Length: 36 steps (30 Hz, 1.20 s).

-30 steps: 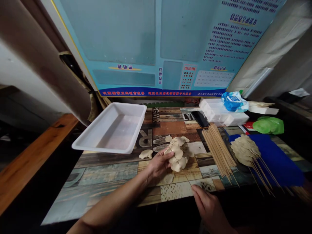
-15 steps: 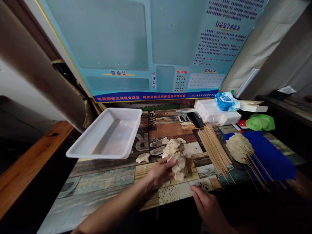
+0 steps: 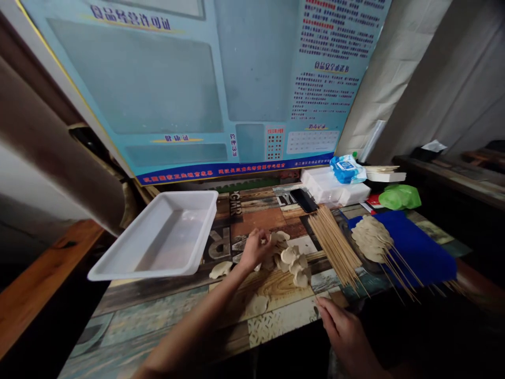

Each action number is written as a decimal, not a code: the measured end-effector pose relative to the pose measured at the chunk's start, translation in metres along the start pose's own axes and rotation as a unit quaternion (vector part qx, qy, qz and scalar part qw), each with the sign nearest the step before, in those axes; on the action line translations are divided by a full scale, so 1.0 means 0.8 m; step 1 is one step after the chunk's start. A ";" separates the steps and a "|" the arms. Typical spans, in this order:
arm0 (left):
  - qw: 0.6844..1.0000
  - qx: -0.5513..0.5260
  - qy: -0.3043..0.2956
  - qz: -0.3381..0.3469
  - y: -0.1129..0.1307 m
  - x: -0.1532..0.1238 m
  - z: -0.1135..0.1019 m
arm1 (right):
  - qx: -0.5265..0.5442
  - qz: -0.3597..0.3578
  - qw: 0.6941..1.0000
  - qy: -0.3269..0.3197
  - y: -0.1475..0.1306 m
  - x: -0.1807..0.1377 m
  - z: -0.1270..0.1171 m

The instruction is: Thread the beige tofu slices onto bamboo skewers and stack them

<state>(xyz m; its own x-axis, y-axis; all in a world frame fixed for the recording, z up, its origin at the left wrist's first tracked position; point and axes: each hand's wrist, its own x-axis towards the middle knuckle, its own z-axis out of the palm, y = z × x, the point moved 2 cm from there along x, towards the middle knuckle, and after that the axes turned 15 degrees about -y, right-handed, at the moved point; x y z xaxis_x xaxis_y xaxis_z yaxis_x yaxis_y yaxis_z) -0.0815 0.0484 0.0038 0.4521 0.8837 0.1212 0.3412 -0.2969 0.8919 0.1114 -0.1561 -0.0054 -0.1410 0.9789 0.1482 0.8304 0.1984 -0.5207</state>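
A loose heap of pale flat food slices lies on the patterned table. My left hand reaches to the heap's far left side, fingers curled over slices there. My right hand rests at the table's near edge, fingers together and flat, holding nothing that I can see. One single slice lies left of the heap, another nearer me. A bundle of bamboo skewers lies right of the heap.
An empty white plastic tray overhangs the table's left side. At the right, skewered slices rest on a blue board. Behind stand white boxes, a blue wipes pack, a green bag and a black object. A poster board leans behind.
My left hand has moved from the near side of the heap to its far left side, and the slices have spread out. The right hand has barely moved. The camera has tilted up.
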 end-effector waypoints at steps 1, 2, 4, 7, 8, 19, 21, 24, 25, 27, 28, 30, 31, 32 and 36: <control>0.997 -0.082 -0.005 -0.012 0.000 -0.004 -0.002 | 0.004 -0.004 1.000 -0.001 0.000 -0.002 0.000; 0.985 -0.172 -0.013 -0.028 0.000 -0.009 -0.004 | 0.008 -0.011 1.000 -0.003 0.000 -0.003 0.001; 0.939 -0.335 -0.032 -0.066 0.001 -0.020 -0.008 | 0.012 -0.020 1.000 -0.010 -0.001 -0.005 0.005; 0.882 -0.457 -0.060 -0.100 0.004 -0.033 -0.011 | 0.003 -0.025 0.999 -0.029 -0.001 -0.007 0.013; 0.873 -0.473 -0.064 -0.102 0.005 -0.036 -0.012 | -0.005 -0.024 0.999 -0.036 -0.002 -0.007 0.016; 0.864 -0.494 -0.035 -0.087 0.008 -0.046 -0.017 | -0.077 -0.051 0.993 -0.076 -0.013 0.000 0.018; 0.872 -0.483 -0.032 -0.078 0.011 -0.047 -0.014 | -0.086 -0.056 0.992 -0.067 -0.012 0.000 0.019; 0.876 -0.476 -0.038 -0.069 0.016 -0.049 -0.009 | -0.090 -0.050 0.993 -0.065 -0.010 0.000 0.021; 0.875 -0.478 -0.038 -0.067 0.017 -0.049 -0.008 | -0.086 -0.047 0.993 -0.066 -0.010 -0.001 0.021; 0.870 -0.488 -0.035 -0.064 0.020 -0.050 -0.008 | -0.076 -0.044 0.994 -0.065 -0.009 -0.002 0.021; 0.866 -0.495 -0.036 -0.064 0.021 -0.050 -0.009 | -0.071 -0.045 0.994 -0.063 -0.008 -0.002 0.020; 0.852 -0.517 -0.047 -0.070 0.022 -0.050 -0.009 | -0.067 -0.051 0.995 -0.058 -0.007 -0.003 0.021; 0.842 -0.531 -0.054 -0.074 0.022 -0.051 -0.009 | -0.067 -0.055 0.995 -0.054 -0.007 -0.003 0.021; 0.831 -0.547 -0.062 -0.080 0.022 -0.051 -0.008 | -0.067 -0.060 0.995 -0.048 -0.006 -0.003 0.021; 0.799 -0.588 -0.079 -0.096 0.021 -0.054 -0.001 | -0.071 -0.077 0.994 -0.021 -0.007 -0.001 0.023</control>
<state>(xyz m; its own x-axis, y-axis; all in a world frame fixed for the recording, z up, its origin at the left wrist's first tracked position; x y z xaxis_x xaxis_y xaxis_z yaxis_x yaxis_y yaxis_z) -0.0961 0.0055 0.0140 0.6147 0.7878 -0.0399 -0.5523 0.4659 0.6913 0.0969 -0.1569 -0.0176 -0.2928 0.9389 0.1810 0.8647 0.3408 -0.3691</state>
